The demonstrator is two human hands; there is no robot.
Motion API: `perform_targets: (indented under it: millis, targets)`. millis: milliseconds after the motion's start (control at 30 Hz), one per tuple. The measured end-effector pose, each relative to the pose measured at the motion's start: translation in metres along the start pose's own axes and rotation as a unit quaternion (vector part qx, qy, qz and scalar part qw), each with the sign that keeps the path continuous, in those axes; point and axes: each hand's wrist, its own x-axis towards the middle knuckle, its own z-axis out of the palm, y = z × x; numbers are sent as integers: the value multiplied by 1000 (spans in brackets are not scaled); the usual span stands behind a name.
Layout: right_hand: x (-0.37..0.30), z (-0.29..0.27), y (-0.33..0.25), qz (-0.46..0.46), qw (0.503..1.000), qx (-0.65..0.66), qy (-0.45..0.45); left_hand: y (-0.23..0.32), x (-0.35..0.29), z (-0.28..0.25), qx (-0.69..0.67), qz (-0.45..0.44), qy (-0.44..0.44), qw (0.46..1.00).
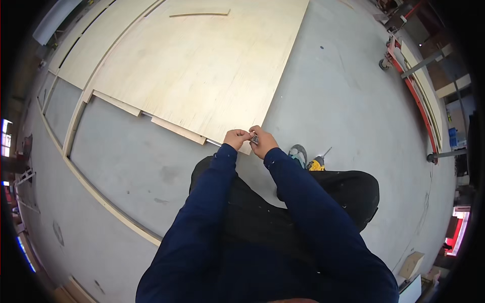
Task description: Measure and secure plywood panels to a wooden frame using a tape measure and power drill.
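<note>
Near the front corner of a pale plywood sheet (202, 65), my two hands meet. My right hand (264, 143) is closed around a small dark and silver object (254, 139), mostly covered by the fingers; its kind cannot be made out. My left hand (235, 138) has thumb and fingertips pinched together against the left side of that object. Whether something thin lies in this pinch is too small to tell. Both hands are over the sheet's near edge. A yellow and black power drill (317, 164) with a long bit lies on the floor to the right, beside my shoe (299, 154).
Long wooden framing strips (111, 203) run along the floor at the left. Short boards (178, 131) show under the sheet's near edge, and a loose thin wood strip (199, 13) lies on top. A red wheeled cart (415, 96) carrying panels stands at the right.
</note>
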Motion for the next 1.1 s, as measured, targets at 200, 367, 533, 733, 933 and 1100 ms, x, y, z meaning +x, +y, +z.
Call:
perform_targets:
  millis: [200, 367, 533, 733, 933, 1100]
  targets:
    - [-6, -1, 48, 5, 992, -66, 108, -1, 18, -15, -374, 72, 69, 922]
    - [-28, -38, 109, 271, 947, -67, 158, 12, 0, -49, -305, -141, 231, 913]
    - [-29, -34, 110, 353, 907, -231, -10, -23, 17, -73, -266, -222, 377, 859]
    - [-13, 4, 93, 241, 925, -267, -125, -99, 65, -95, 502, -121, 83, 852]
    - [-2, 24, 81, 123, 962, -209, -127, -152, 145, -127, 576, -170, 24, 799]
    - [-10, 37, 87, 130, 974, -154, -101, -153, 166, -119, 822, -175, -184, 510]
